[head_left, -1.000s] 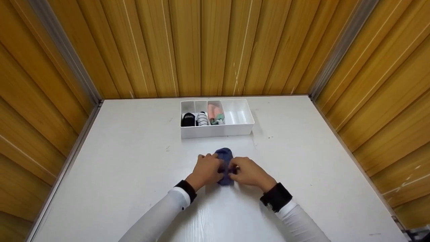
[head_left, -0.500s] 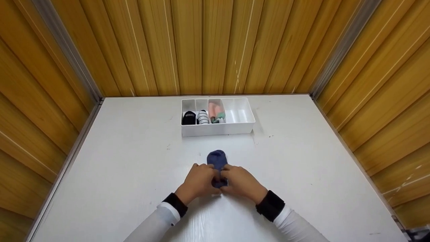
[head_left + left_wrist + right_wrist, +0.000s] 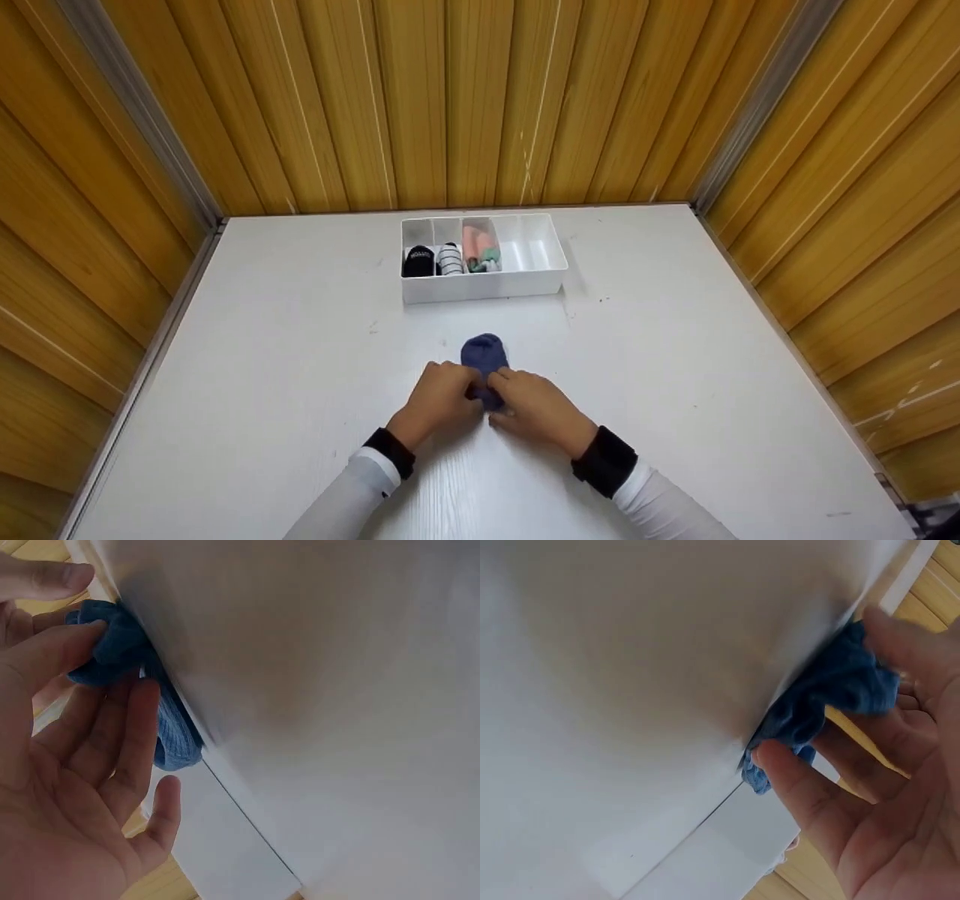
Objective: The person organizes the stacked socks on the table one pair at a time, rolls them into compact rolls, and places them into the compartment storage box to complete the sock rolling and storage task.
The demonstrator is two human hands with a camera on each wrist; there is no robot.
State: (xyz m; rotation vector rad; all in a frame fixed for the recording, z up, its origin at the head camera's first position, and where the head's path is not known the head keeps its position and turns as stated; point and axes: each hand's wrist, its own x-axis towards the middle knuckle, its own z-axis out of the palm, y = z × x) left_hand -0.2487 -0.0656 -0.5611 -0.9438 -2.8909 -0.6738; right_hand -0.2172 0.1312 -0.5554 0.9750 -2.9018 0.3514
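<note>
A dark blue sock [image 3: 484, 352], bunched at its near end, lies on the white table in front of the tray. My left hand [image 3: 442, 394] pinches that near end between thumb and fingers; in the left wrist view the thumb presses into the folded sock fabric [image 3: 124, 641]. From the other side my right hand [image 3: 536, 401] holds the same end with curled fingers. In the right wrist view one fingertip [image 3: 765, 754] rests against the crumpled sock and the blurred thumb overlaps its upper edge. Part of the sock is hidden behind the fingers.
Beyond the sock stands a white divided tray [image 3: 484, 286]. Its compartments hold a black rolled sock [image 3: 418, 262], a white striped one [image 3: 450, 260] and a pink and green one [image 3: 480, 247]. Yellow wood-look panels [image 3: 480, 105] wall the table at the back and sides.
The sock has shifted left, and both hands have moved nearer to me, closing in on its near end. In the last half second the fingers have shifted slightly on the fabric.
</note>
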